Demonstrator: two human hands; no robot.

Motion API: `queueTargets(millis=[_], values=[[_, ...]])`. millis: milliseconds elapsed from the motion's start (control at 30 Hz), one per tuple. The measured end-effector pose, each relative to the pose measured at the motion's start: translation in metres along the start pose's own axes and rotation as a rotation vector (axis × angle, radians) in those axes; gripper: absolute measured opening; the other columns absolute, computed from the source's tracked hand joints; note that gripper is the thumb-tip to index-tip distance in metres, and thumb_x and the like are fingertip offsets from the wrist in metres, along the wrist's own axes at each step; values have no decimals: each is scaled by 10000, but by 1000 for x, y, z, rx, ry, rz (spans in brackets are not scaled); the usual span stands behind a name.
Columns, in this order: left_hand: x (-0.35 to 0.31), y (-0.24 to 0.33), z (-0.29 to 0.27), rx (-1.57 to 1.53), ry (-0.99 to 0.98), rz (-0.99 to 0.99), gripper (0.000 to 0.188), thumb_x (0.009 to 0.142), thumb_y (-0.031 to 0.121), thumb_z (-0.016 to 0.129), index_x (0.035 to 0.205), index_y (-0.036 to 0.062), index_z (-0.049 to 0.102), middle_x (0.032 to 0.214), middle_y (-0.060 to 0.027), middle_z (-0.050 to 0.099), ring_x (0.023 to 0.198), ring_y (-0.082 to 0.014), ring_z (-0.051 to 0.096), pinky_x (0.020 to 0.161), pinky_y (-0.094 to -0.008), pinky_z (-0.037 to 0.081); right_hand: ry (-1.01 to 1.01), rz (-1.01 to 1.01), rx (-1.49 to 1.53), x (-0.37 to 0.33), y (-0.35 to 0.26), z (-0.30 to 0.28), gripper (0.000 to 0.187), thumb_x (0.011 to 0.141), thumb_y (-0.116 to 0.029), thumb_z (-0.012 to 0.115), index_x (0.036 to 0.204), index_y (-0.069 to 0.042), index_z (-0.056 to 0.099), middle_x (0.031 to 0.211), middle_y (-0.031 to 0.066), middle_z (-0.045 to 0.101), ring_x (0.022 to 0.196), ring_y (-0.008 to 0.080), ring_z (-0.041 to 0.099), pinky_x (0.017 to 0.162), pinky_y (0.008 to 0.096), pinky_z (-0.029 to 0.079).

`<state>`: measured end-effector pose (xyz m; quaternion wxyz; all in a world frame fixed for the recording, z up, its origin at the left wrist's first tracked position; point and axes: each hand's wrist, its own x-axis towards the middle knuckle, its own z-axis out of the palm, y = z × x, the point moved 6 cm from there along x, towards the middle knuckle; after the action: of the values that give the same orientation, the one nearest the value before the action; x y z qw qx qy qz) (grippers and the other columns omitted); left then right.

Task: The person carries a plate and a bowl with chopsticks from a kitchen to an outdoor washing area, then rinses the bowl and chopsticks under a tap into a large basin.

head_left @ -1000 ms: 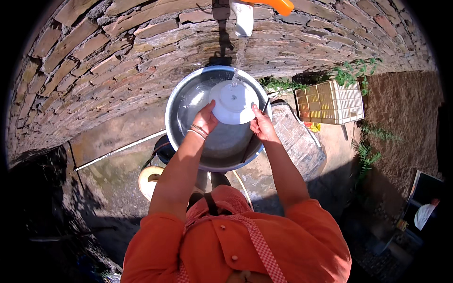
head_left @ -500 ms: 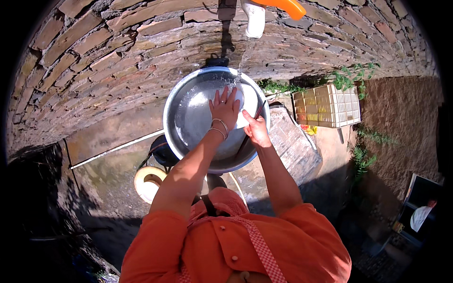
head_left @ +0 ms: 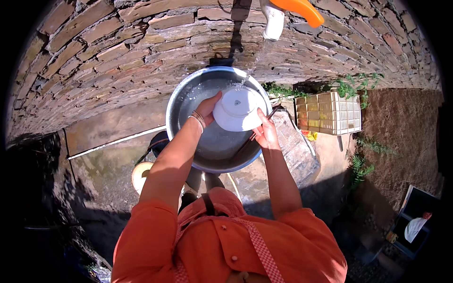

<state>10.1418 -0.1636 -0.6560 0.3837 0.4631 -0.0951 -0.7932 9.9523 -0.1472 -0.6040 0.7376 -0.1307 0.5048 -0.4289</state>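
Observation:
A white plate (head_left: 237,109) is tipped over the basin with its underside and foot ring facing me. My left hand (head_left: 207,107) grips its left edge, and my right hand (head_left: 267,133) pinches the lower right edge, thumb on top. Thin dark sticks (head_left: 246,147), chopsticks by their look, slant past my right hand from the basin's rim down inside; whether the fingers also grip them I cannot tell. Below the plate stands a round metal basin (head_left: 213,166) holding water. A stream from the white tap (head_left: 273,29) falls at the plate's far edge.
An orange tap handle (head_left: 306,13) juts from the brick wall (head_left: 141,47) behind the basin. To the right, a cream plastic crate (head_left: 328,113) stands beside a stone slab (head_left: 295,141) and green plants. A round yellowish object (head_left: 140,177) sits at lower left, near a white pipe (head_left: 118,143).
My left hand has gone from lying spread on the plate to gripping its left edge. The plate has turned to show its underside and moved nearer me.

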Motion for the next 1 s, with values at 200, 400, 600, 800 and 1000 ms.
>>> queueTargets(millis=[200,400,600,800,1000], values=[[0,-65,-5,-490,97,-19,241,934,173,493,1116,16,511,1026,-83,607,915,-203,622,833,-340,520,384,-317,-508,48,12,-84,231,895,-195,562,1000,9,545,793,69,592,634,150,557,544,257,437],[-9,-80,-14,-390,321,-94,263,929,191,495,1123,13,501,1022,-94,609,902,-221,631,800,-381,530,-67,-764,-1483,-6,-13,-13,688,724,50,506,1349,-219,407,1354,143,426,1166,312,486,867,301,471],[-12,-75,-6,-509,207,-49,306,944,215,458,1180,21,467,1083,-110,597,974,-255,611,822,-462,504,-244,-812,-1845,-37,-13,27,734,701,18,572,1364,-182,331,1343,124,438,972,352,593,737,385,521],[-98,-45,5,-213,21,-2,469,926,321,503,1299,67,378,1254,-126,507,1229,-236,429,1004,-530,301,191,-817,-1719,-29,-34,11,251,829,-78,574,1075,-74,620,884,163,662,737,306,652,629,354,497],[-234,-153,-254,126,1228,752,296,799,34,602,1080,22,507,911,-96,578,820,-231,573,767,-308,458,288,116,-666,-7,51,-80,232,822,-279,681,791,-67,593,460,-36,427,340,66,315,327,207,224]])
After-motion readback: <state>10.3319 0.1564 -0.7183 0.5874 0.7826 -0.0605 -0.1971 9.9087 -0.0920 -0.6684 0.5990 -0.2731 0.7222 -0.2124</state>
